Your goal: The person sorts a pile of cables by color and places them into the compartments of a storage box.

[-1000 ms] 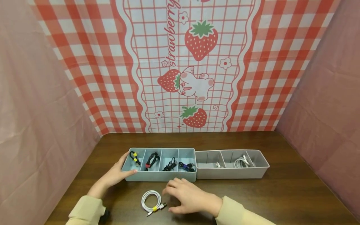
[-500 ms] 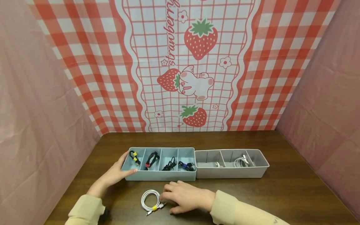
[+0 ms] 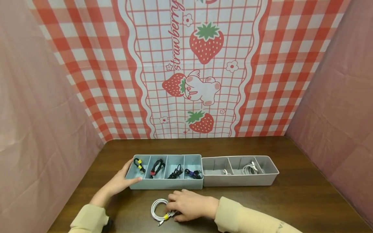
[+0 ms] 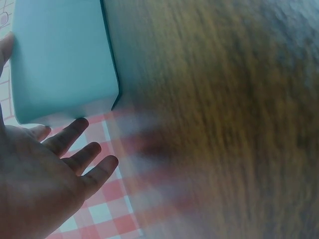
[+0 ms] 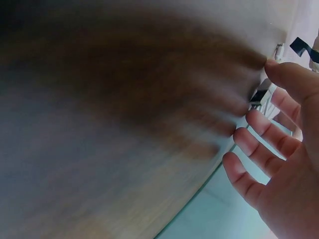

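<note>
A coiled white cable (image 3: 152, 210) with a yellow tie (image 3: 166, 217) lies on the table in front of the boxes. My right hand (image 3: 192, 204) reaches over its right side, fingers bent and touching it. In the right wrist view the metal plug (image 5: 260, 97) lies between thumb and fingers, with a gap to the thumb. My left hand (image 3: 120, 182) rests against the left end of the blue divided box (image 3: 166, 184), thumb at its front. The left wrist view shows those fingers extended and spread by the box's end wall.
Black cables (image 3: 157, 167) lie bundled in the blue box's compartments. A grey divided box (image 3: 239, 180) adjoins it on the right, holding white cables (image 3: 250, 168). Behind the wooden table (image 3: 294, 207) hangs a strawberry-print curtain (image 3: 204, 77); pink cloth (image 3: 335, 106) hangs at both sides.
My right hand has moved left onto the white cable, and the coil has shifted slightly to the right under its fingers. My left hand stays at the blue box.
</note>
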`<state>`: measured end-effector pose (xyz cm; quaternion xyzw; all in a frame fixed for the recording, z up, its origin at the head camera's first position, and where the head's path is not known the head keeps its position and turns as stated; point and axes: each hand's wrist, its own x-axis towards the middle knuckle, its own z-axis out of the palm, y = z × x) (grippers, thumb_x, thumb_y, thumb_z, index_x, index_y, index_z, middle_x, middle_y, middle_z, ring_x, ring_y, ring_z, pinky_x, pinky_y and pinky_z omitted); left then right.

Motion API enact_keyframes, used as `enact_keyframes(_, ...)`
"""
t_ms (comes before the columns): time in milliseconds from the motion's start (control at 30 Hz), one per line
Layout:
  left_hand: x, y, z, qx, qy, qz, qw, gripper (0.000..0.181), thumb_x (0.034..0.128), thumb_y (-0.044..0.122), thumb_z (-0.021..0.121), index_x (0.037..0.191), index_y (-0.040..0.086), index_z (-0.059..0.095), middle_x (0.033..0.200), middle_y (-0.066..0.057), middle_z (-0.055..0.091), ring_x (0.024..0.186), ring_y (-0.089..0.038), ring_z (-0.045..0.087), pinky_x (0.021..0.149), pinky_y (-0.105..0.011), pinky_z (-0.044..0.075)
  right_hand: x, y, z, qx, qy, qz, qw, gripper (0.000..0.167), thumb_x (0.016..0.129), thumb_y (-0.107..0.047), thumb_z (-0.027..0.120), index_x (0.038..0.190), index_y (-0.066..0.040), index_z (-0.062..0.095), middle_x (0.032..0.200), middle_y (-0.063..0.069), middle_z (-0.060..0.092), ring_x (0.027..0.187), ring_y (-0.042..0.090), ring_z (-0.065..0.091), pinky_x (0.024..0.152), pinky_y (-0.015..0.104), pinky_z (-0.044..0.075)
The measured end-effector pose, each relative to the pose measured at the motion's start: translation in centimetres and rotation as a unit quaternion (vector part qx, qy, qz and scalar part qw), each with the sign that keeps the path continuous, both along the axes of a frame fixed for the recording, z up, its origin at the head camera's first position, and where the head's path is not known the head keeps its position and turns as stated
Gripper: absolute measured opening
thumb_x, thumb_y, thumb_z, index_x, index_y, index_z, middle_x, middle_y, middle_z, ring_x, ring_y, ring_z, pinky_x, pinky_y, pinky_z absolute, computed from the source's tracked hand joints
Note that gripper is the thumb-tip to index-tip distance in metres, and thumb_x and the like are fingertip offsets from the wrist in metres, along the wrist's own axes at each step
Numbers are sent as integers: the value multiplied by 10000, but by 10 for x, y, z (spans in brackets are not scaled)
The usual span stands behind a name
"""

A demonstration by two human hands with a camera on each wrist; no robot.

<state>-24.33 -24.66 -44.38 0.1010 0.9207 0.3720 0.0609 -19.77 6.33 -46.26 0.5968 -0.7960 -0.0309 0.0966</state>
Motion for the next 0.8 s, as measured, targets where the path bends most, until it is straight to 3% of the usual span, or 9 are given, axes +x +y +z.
enact_keyframes(367,2,0,3,-12,-50,-19,10000,959,831,419,684,1509,86,93,1526,-272,152,1365,-491,200,1033,-647,240,-2,13,1,-216,301,-19,9993,186,790,-367,685,956,-314,623,898,-149,537,824,31,518,590,150,290)
enact_keyframes(800,-1,-1,-1,-51,-120,16,9999,971,826,447,680,1512,97,88,1526,-271,151,1365,-495,192,1031,-657,228,1,25,9,-351,522,-146,9979,190,741,-368,704,860,-285,581,844,-133,506,778,44,516,562,175,277)
